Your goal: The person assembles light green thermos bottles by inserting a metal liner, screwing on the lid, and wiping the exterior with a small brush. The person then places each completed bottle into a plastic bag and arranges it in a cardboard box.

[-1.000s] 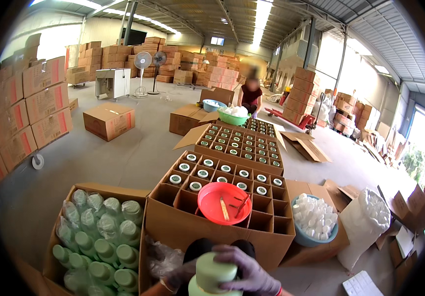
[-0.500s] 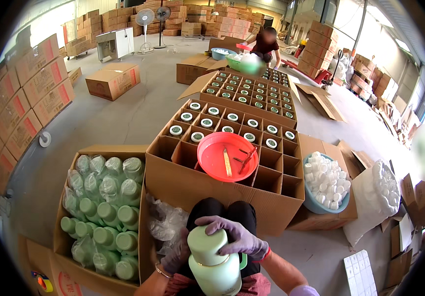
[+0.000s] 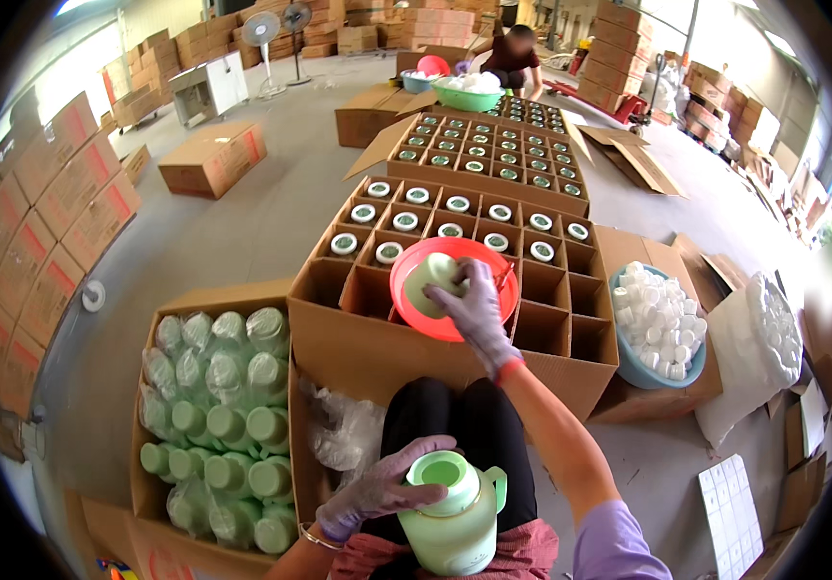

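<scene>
We see the left hand (image 3: 377, 488), gloved, wrapped around a pale green jug (image 3: 455, 517) held upright over the lap, its mouth uncovered and its handle at the right. The right hand (image 3: 474, 309) reaches forward, gripping a pale green lid (image 3: 430, 283) over a red basin (image 3: 455, 290) that sits on a divided carton (image 3: 455, 280). A box of wrapped jugs (image 3: 213, 425) stands to the left, a blue bowl of white caps (image 3: 658, 324) to the right. Around us a grey concrete floor (image 3: 242, 232) carries stacked cartons in a warehouse.
</scene>
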`<state>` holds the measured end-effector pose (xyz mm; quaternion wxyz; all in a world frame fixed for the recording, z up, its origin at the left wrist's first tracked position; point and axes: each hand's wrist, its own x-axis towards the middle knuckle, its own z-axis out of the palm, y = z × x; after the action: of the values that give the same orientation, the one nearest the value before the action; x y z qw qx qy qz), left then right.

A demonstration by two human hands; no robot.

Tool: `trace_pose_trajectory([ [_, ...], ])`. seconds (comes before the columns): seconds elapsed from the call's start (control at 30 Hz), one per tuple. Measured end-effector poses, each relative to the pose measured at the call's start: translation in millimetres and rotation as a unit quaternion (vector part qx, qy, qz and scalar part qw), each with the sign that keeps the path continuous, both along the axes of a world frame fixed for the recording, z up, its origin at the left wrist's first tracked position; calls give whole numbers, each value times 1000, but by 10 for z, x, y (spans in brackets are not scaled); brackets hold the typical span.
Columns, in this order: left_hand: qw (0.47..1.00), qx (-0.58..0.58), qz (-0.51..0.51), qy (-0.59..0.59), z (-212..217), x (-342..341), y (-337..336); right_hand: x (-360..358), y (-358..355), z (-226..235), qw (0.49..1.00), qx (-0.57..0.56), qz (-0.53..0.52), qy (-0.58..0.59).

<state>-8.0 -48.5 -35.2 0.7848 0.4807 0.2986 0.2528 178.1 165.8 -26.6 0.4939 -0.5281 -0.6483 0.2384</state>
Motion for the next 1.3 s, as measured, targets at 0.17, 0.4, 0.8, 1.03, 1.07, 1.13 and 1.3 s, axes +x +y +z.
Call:
trace_pose_trajectory([
  [0.17, 998, -41, -45, -9, 200, -21, 31, -45, 679, -629, 995, -32, -44, -78],
  [0.4, 986, 91, -136, -19, 22, -268, 196, 110, 354, -399, 926, -150, -78, -338],
  [0.8, 842, 432, 325, 9, 1333, -455, -54, 379, 137, 85, 998, -15, -24, -63],
  [1.03, 782, 446, 384, 206, 893, -317, -64, 791, -974, 234, 955, -114, 168, 215],
  [1.07, 810, 409, 388, 160, 868, -228, -85, 806, -1087, 256, 951, -134, 170, 221],
  [1.13, 854, 332, 392, 78, 828, -102, -146, 726, -1316, 413, 941, -181, 163, 235],
  [1.3, 895, 340, 264, 117, 844, 34, 18, 701, -1652, 550, 953, -128, 180, 209],
])
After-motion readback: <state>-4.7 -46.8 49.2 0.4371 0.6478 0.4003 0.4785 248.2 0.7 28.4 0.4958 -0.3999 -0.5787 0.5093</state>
